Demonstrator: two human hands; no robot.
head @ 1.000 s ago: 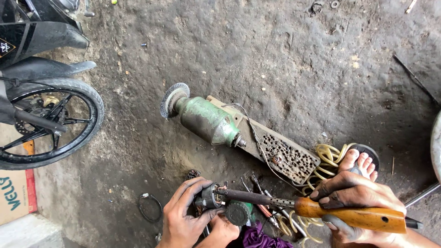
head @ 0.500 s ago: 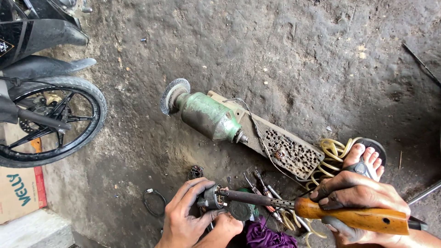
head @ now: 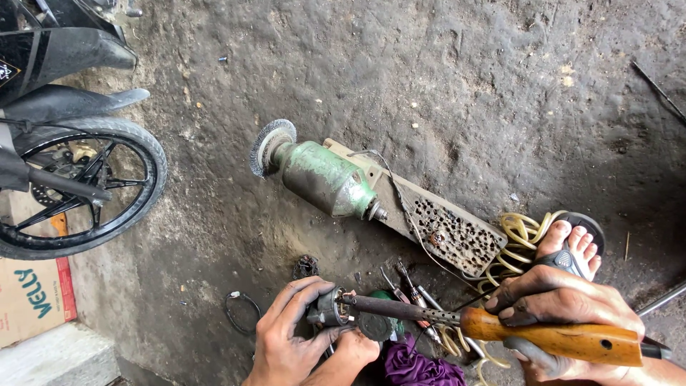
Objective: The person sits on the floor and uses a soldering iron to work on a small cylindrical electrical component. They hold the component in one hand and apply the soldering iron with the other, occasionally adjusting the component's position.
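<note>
Here, left hand (head: 289, 343) fingers pinch small metal part (head: 330, 309) above floor; right hand (head: 564, 314) fingers wrap wooden-handled soldering iron (head: 500, 325), tip on part; slip likely burns left fingers

Both hands (head: 286, 343) are bare and grimy, and the bare foot (head: 568, 246) wears a dark thong sandal.

Soft, even daylight lit the scene, brightest on the concrete floor (head: 443, 78) at upper right and dimmer toward the lower left. Shadows were faint and diffuse; a soft one lay under the green motor (head: 325, 179). There was no harsh glare. Focus was sharp throughout, with mild wide-angle stretching near the edges.
</note>
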